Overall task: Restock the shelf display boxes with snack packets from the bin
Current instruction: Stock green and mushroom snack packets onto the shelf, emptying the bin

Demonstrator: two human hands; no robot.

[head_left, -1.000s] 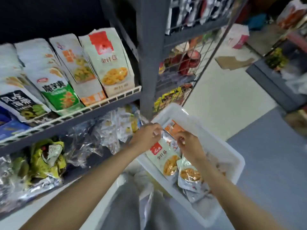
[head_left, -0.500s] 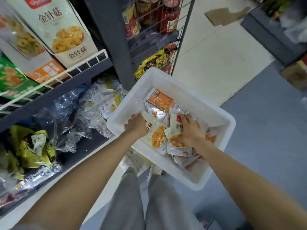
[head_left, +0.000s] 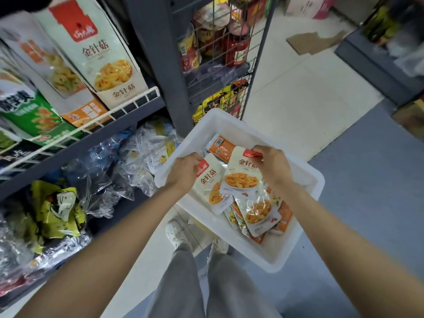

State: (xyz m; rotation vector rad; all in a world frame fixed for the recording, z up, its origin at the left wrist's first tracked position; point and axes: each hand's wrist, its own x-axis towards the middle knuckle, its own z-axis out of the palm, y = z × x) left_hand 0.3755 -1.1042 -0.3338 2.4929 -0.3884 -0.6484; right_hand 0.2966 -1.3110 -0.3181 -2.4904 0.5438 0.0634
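Over the white bin [head_left: 305, 180], your left hand [head_left: 183, 173] pinched one enoki mushroom packet [head_left: 210, 182]; your right hand [head_left: 273, 167] gripped another packet [head_left: 241, 177].

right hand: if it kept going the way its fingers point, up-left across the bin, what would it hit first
Probably the orange packet lying just beyond the packet the right hand pinches, then the bin's far wall. Depth is unclear, so it might pass above the orange packet.
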